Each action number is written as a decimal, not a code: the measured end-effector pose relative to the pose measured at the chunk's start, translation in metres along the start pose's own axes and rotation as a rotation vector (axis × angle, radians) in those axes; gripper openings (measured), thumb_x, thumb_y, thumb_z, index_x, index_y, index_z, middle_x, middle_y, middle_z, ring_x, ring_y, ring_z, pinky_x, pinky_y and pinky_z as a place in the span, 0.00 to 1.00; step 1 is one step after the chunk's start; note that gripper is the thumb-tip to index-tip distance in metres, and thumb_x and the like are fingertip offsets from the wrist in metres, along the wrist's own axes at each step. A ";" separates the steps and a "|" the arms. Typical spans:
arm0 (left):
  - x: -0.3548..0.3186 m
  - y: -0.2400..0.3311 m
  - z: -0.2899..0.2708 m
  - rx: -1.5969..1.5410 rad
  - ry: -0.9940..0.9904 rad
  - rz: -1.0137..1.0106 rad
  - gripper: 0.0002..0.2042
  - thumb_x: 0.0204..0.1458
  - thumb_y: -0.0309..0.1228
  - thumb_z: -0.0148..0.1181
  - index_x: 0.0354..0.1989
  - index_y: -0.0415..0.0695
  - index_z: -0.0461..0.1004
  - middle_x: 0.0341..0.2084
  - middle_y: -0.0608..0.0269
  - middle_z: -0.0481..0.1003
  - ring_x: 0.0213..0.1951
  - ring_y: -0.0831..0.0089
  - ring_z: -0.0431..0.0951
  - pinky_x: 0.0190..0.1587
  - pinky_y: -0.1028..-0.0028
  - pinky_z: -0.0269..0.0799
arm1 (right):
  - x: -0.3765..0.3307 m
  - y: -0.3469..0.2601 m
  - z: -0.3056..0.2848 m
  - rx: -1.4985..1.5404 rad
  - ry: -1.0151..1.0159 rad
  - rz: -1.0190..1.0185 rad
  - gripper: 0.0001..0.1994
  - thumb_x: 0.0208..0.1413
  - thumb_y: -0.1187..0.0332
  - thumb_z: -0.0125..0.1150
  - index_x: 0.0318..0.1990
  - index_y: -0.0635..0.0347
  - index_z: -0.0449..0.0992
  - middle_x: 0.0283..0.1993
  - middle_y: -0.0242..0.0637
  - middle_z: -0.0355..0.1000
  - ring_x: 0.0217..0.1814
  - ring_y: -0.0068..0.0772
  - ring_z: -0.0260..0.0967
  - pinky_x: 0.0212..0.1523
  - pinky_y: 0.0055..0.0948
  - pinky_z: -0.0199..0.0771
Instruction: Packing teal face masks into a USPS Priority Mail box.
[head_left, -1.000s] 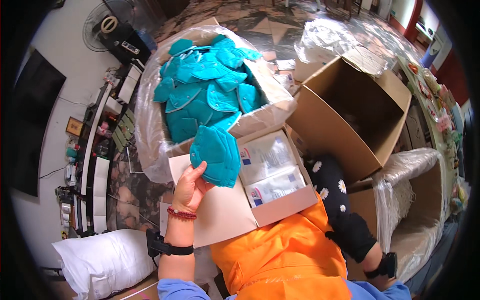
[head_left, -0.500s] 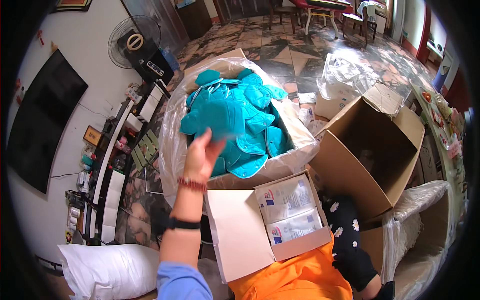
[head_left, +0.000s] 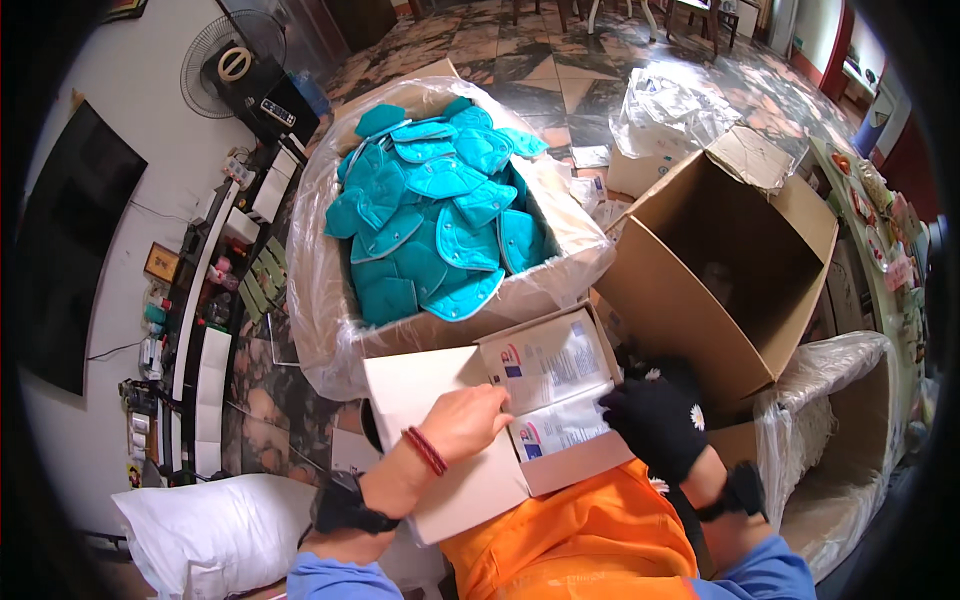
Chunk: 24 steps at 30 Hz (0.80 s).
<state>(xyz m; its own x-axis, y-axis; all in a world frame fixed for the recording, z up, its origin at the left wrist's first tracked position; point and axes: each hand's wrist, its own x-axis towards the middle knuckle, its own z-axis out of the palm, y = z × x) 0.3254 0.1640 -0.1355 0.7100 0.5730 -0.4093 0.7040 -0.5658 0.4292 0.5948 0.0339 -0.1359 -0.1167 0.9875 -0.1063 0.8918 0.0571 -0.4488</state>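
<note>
White packets (head_left: 545, 362) are being contained in a small box (head_left: 580, 464), which is being supported over orange cloth (head_left: 570, 530), its lid (head_left: 460, 485) lying opened out leftward. The left hand (head_left: 465, 420) is being held over the lid's hinge, fingers bent — whether anything is being grasped cannot be told. The black-gloved right hand (head_left: 655, 415) is being held at the box's right edge — its grip is likewise being hidden. Beyond the box, teal pads (head_left: 430, 190) are being held heaped in a plastic-lined carton (head_left: 312, 325); to the right, an open brown carton (head_left: 690, 310) is standing.
</note>
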 end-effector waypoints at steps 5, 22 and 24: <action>-0.025 0.018 0.049 0.177 0.430 0.079 0.13 0.51 0.32 0.67 0.44 0.44 0.76 0.42 0.59 0.77 0.48 0.57 0.75 0.50 0.60 0.73 | 0.007 0.002 0.039 0.004 -0.095 -0.092 0.06 0.57 0.63 0.59 0.36 0.49 0.82 0.35 0.43 0.78 0.36 0.51 0.78 0.35 0.46 0.77; -0.006 0.051 0.102 0.097 0.337 -0.009 0.34 0.39 0.47 0.77 0.52 0.40 0.72 0.46 0.54 0.71 0.51 0.55 0.71 0.55 0.61 0.66 | -0.093 -0.029 0.055 0.338 -0.283 -0.023 0.09 0.55 0.61 0.66 0.41 0.52 0.84 0.39 0.40 0.79 0.42 0.45 0.78 0.45 0.40 0.77; -0.009 0.054 0.106 0.112 0.323 0.000 0.34 0.39 0.46 0.77 0.52 0.39 0.71 0.47 0.53 0.71 0.52 0.54 0.71 0.57 0.61 0.66 | -0.094 -0.025 0.060 0.344 -0.274 -0.042 0.09 0.55 0.62 0.66 0.41 0.52 0.84 0.39 0.40 0.79 0.42 0.45 0.78 0.45 0.40 0.77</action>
<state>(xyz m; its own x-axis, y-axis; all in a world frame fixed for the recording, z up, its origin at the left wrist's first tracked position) 0.3584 0.0650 -0.1942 0.6813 0.7212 -0.1253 0.7139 -0.6170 0.3310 0.5579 -0.0691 -0.1678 -0.3025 0.9071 -0.2928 0.6922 -0.0021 -0.7217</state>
